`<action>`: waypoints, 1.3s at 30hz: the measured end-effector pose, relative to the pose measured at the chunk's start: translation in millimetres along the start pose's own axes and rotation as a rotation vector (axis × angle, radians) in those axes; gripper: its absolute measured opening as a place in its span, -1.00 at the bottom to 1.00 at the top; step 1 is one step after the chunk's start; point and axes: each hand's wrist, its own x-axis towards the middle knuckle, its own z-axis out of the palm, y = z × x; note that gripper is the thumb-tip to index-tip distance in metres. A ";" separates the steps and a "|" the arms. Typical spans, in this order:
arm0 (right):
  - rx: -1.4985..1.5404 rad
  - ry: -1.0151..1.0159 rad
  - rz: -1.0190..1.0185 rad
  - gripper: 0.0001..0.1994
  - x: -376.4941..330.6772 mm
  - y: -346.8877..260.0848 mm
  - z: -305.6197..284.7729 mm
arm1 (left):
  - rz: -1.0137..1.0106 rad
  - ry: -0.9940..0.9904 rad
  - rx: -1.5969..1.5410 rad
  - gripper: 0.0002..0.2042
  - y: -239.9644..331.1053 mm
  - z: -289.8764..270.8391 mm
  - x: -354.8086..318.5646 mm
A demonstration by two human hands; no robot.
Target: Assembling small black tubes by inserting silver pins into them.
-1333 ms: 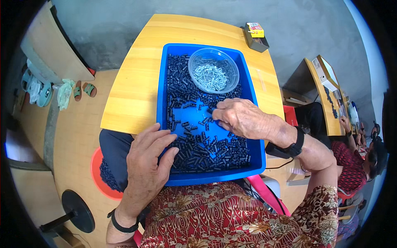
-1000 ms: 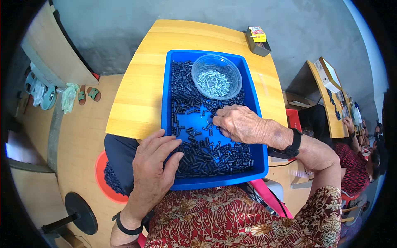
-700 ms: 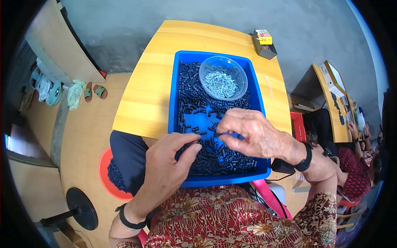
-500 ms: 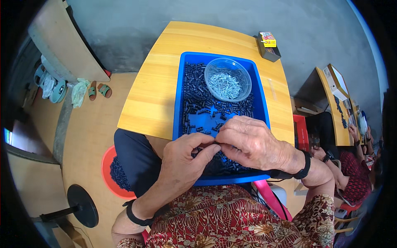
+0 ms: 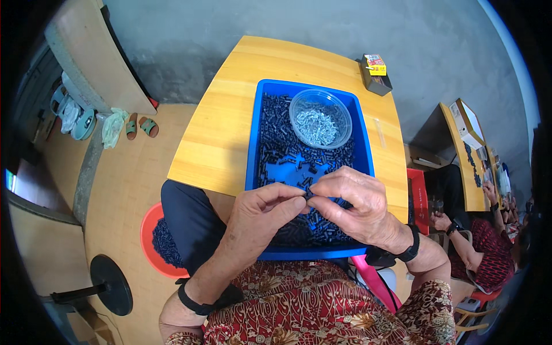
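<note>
Both hands met | left hand (image 5: 261, 215), right hand (image 5: 353, 204) seemingly pinch small black part (image 5: 308, 196)

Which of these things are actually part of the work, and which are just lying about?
In use: left hand and right hand pinching a small black part; blue tray of black parts; clear bowl of metal bits.

Lying about: small box, sandals, red basin.

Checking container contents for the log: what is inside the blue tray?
The blue tray holds many small black parts and a clear round bowl of small silvery pieces. The left hand and right hand cover the tray's near part.
</note>
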 end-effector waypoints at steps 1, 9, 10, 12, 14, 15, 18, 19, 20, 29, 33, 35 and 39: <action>-0.087 0.005 -0.070 -0.80 -0.1 -0.1 0.0 | -0.007 0.008 -0.012 -0.84 -1.9 -0.1 0.4; -0.340 -0.001 -0.297 -0.78 -6.8 -2.2 -0.7 | -0.012 0.006 -0.067 -0.83 -7.4 1.9 -1.3; -0.273 0.000 -0.257 -0.78 -5.6 -2.0 -0.6 | -0.014 0.003 -0.077 -0.83 -7.4 2.1 -1.5; -0.207 0.000 -0.217 -0.78 -4.6 -1.0 0.9 | -0.016 -0.001 -0.089 -0.83 -7.3 2.2 -1.6; -0.145 0.013 -0.182 -0.78 -5.4 1.7 3.4 | 0.002 -0.024 -0.050 -0.83 -6.4 1.1 -0.5; -0.144 0.009 -0.173 -0.78 -5.8 1.2 2.6 | -0.007 -0.024 -0.054 -0.83 -7.2 1.1 -0.8; -0.150 -0.057 -0.189 -0.79 2.3 1.3 -4.5 | 0.036 -0.012 0.002 -0.84 -4.4 2.3 1.3; -0.151 -0.058 -0.179 -0.79 5.5 1.7 -6.4 | 0.028 -0.017 -0.002 -0.84 -1.2 3.9 2.1; -0.151 -0.071 -0.182 -0.79 8.5 2.0 -8.4 | 0.052 -0.009 0.007 -0.84 2.1 5.6 3.1; -0.187 -0.101 -0.196 -0.70 21.0 5.4 -15.6 | 0.011 -0.003 -0.088 -0.83 11.9 6.6 16.4; -0.264 -0.092 -0.220 -0.69 13.5 10.8 -11.3 | -0.024 0.022 -0.125 -0.82 4.3 8.0 19.4; -0.281 -0.083 -0.194 -0.71 12.4 12.3 -10.3 | -0.043 0.024 -0.097 -0.78 2.1 6.7 19.7; -0.273 -0.100 -0.162 -0.74 12.9 13.1 -12.6 | -0.049 0.012 -0.104 -0.81 -0.9 6.8 21.3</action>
